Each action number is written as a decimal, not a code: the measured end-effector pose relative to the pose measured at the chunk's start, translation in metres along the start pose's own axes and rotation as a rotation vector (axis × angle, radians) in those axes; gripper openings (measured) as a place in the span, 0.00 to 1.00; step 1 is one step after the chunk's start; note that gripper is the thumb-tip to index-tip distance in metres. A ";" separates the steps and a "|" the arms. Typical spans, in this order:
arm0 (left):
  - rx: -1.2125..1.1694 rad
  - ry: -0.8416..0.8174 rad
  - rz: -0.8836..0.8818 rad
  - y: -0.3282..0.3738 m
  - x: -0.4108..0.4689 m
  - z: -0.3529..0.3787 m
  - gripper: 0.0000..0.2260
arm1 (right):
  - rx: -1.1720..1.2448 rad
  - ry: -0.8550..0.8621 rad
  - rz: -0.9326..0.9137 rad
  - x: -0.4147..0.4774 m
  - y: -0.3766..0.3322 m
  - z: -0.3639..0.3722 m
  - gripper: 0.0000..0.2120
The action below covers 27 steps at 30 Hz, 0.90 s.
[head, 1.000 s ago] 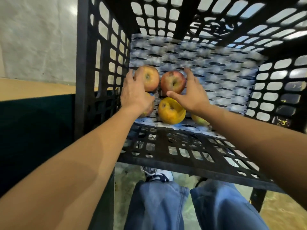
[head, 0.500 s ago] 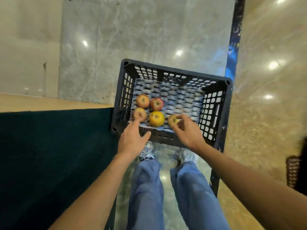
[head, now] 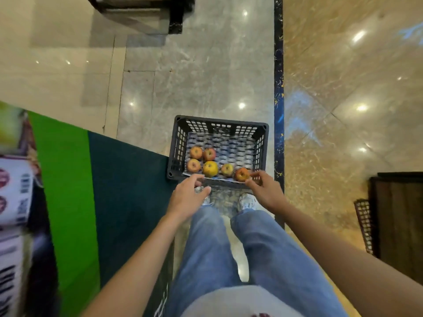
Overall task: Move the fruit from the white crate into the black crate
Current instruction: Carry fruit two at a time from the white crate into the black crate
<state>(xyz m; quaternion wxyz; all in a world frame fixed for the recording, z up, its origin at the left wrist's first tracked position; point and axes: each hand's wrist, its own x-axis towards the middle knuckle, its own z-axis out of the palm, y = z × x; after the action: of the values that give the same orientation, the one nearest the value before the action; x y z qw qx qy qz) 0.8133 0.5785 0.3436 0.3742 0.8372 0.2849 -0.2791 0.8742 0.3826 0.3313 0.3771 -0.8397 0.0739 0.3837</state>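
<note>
Both hands have lifted off the black crate [head: 179, 145] since the earlier frame. The left hand [head: 187, 199] hangs relaxed and empty, six fruit [head: 210, 169] lie inside the crate, and the right hand [head: 266, 192] is loose-fingered by the rightmost apple [head: 241, 174], gripping nothing. We judge this drop done; next we need the white crate, which is out of view.

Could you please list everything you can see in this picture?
black crate: one, black, on the floor, centre
liner: one, white-blue patterned, crate bottom
apples: five, red-orange to yellow-green, crate's left and near side
yellow fruit: one, yellow, near row
marble floor: grey and tan, glossy
mat: one, dark teal with a green band, left
dark furniture: two pieces, top edge and right edge
jeans: blue, bottom centre
sneakers: two, white, by the crate
left hand: over the crate's near edge, holds nothing
right hand: fingertips at the rightmost apple, grip unclear
</note>
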 end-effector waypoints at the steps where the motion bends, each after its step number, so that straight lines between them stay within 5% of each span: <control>1: -0.005 -0.015 0.015 0.005 -0.008 -0.002 0.17 | 0.037 0.026 0.020 -0.011 0.003 -0.005 0.13; 10: 0.091 -0.276 0.186 0.042 -0.020 -0.009 0.14 | 0.587 0.399 0.313 -0.078 0.028 -0.002 0.12; 20: 0.545 -0.679 0.511 0.076 -0.040 0.030 0.15 | 1.099 0.785 0.608 -0.179 0.070 0.084 0.11; 27: 0.743 -0.780 0.683 0.099 -0.082 0.090 0.16 | 1.400 0.991 0.805 -0.250 0.114 0.137 0.13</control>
<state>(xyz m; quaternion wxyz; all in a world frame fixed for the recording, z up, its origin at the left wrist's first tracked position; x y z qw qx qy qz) 0.8021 0.4310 0.3950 0.2031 0.7915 -0.2711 -0.5087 0.5728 0.3554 0.3824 0.5603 -0.4015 0.7230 -0.0469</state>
